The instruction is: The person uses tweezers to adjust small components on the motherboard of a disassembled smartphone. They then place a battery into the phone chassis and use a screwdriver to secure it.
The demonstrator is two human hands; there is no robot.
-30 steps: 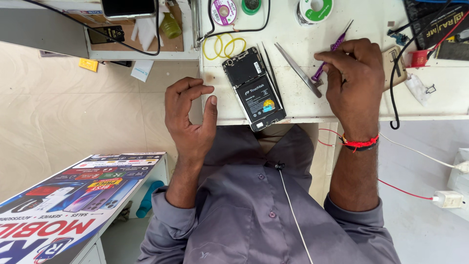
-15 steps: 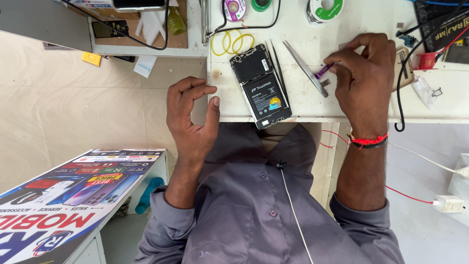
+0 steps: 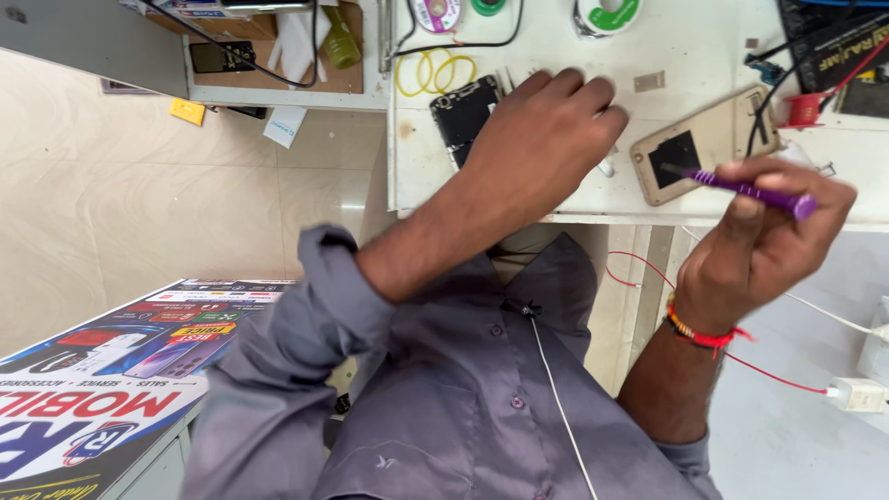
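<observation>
The left hand (image 3: pixel 546 139) lay over the open phone (image 3: pixel 463 116) at the top middle, fingers curled together. The right hand (image 3: pixel 764 236) pinched a purple screwdriver (image 3: pixel 741 190). Holding the phone flat would have kept it steady.

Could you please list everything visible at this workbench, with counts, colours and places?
opened phone: one, black, on the white bench, partly under the left hand
back cover: one, gold, right of the phone
screwdriver: one, purple, in the right hand
rubber bands: several, yellow, behind the phone
wire spool: one, green, far edge
poster: one, multicoloured, lower left
left hand: on the phone
right hand: raised at the bench's front edge
</observation>
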